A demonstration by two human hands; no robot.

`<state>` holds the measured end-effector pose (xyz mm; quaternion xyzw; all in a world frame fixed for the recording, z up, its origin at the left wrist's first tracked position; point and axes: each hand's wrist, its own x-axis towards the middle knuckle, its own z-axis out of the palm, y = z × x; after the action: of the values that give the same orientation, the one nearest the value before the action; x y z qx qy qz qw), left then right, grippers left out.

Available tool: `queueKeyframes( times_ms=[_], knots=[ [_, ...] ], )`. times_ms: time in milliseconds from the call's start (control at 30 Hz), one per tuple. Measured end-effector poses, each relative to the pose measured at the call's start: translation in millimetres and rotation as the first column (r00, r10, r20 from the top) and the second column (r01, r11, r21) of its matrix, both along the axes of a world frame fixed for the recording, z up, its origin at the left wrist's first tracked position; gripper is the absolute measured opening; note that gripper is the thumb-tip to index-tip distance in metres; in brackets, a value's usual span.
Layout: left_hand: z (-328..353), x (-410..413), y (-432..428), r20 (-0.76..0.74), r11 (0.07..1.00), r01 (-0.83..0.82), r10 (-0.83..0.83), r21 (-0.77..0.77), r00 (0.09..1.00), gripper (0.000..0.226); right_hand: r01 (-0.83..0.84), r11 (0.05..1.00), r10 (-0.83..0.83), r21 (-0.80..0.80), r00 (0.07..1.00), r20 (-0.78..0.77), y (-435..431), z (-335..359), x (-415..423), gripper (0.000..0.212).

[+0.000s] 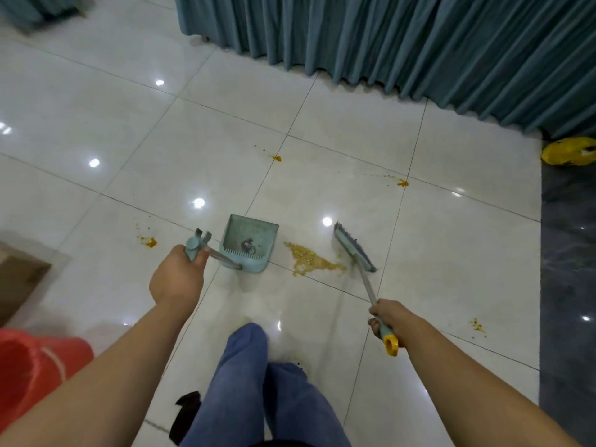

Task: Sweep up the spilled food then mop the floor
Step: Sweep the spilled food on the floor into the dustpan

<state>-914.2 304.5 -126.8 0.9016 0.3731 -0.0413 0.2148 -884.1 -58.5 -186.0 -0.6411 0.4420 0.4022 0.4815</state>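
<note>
One yellow-brown grainy spill (311, 259) between dustpan (248, 241) and broom (354, 250).

Single head-worn wide-angle view, looking forward and steeply down from standing height at the tiled floor (322, 124); the wearer's own arms and legs are entering from the bottom edge. No second view.

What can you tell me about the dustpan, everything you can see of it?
The dustpan is pale teal, plastic by its look, with a comb of teeth along its rear wall and a thin metal handle ending in a teal clip top. It sits on the tiled floor, its mouth facing away from the person. The left hand holds the handle. Some grey debris lies inside. The main spill lies just right of it.
</note>
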Motion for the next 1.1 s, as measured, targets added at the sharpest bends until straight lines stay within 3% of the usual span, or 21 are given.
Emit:
queueKeyframes(
  times_ms=[500,700,900,1100],
  knots=[
    [-2,-32,28,-0.016,1.0,-0.027,0.027,-0.002,1.0,0.046,0.216,0.955,-0.196,0.203,0.974,-0.116,122,32,-34,0.016],
    [-7,-22,54,-0.03,0.999,0.006,-0.007,-0.043,1.0,0.046,0.236,0.955,-0.23,0.18,0.972,-0.051,144,38,-35,0.016],
    [-8,-6,90,-0.016,0.997,0.051,-0.052,-0.065,0.998,0.045,0.03,0.999,-0.031,0.021,0.999,0.034,177,32,-16,0.017],
    [-8,14,137,-0.022,0.991,0.12,-0.122,-0.063,0.992,0.046,-0.223,0.972,0.229,-0.081,0.97,0.083,202,14,16,0.031]
  ],
)
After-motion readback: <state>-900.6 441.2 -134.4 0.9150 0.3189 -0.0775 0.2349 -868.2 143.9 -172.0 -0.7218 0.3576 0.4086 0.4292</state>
